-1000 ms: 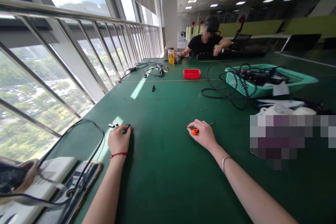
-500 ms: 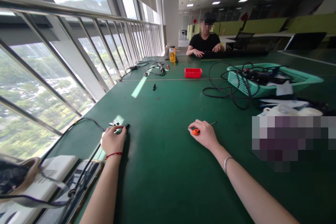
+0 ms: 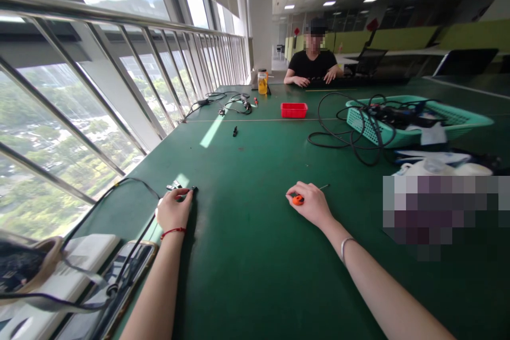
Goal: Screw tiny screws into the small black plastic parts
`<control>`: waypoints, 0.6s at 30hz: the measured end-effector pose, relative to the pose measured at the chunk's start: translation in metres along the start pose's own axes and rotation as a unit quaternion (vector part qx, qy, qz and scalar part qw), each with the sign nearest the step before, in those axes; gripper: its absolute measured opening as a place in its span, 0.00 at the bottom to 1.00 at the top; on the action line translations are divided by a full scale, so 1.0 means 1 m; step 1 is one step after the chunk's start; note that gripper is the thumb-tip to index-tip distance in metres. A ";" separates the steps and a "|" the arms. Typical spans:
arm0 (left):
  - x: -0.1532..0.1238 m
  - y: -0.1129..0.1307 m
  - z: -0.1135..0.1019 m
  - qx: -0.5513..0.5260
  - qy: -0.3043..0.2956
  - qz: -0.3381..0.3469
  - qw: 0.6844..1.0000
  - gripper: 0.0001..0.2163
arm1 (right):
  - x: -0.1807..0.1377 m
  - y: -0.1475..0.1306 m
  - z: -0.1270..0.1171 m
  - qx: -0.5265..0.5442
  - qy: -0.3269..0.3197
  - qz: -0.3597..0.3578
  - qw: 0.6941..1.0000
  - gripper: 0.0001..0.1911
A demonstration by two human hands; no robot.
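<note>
My left hand [image 3: 173,208] rests on the green table [image 3: 239,255] at the left, its thumb and forefinger pinching a small black piece [image 3: 194,189]. Just beyond its knuckles lie a few small dark and silvery pieces [image 3: 174,185] in a strip of sunlight. On the right, my right hand [image 3: 311,204] is closed around a screwdriver with an orange and black handle [image 3: 297,200]. The thin shaft [image 3: 325,186] sticks out behind the hand, pointing right and away. Another small black piece [image 3: 235,131] sits alone farther up the table.
A red tray [image 3: 294,110] stands toward the back, with a green basket [image 3: 450,130] of cables to its right. Phones [image 3: 131,265] and a black cable lie at the left edge by the railing [image 3: 131,21]. Across the table sits a person [image 3: 313,66] in black near a jar [image 3: 262,83].
</note>
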State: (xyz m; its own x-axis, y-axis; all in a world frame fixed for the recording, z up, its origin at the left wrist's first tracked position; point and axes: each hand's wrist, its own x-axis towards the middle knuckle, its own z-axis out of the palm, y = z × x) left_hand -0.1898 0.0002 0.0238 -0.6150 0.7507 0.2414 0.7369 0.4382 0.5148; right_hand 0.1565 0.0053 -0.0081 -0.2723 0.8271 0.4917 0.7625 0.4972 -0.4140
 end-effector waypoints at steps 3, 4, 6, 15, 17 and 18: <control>0.001 -0.001 0.001 -0.005 -0.003 0.002 1.000 0.14 | 0.000 0.000 0.000 0.000 -0.003 -0.001 1.000 0.02; 0.001 -0.001 0.001 -0.006 -0.003 0.005 1.000 0.13 | 0.000 0.000 0.000 0.000 -0.003 -0.001 1.000 0.02; 0.002 -0.002 0.002 -0.011 -0.001 0.011 1.000 0.14 | 0.000 0.000 0.000 -0.001 -0.004 -0.001 1.000 0.03; 0.003 -0.005 0.005 0.007 -0.003 0.031 1.000 0.16 | 0.000 0.001 0.001 -0.001 -0.006 -0.003 1.000 0.03; 0.003 -0.004 0.005 0.017 0.003 0.043 0.999 0.16 | 0.000 0.001 0.001 -0.001 -0.006 -0.005 1.000 0.03; 0.003 -0.003 0.005 0.026 0.005 0.049 0.998 0.16 | 0.000 0.001 0.001 -0.001 -0.007 -0.005 1.000 0.03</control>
State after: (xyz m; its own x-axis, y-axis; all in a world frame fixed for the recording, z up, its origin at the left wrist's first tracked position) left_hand -0.1927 0.0036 0.0190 -0.5417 0.7863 0.2970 0.8073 0.3883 0.4443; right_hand 0.1564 0.0063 -0.0089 -0.2881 0.8251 0.4860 0.7612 0.5053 -0.4066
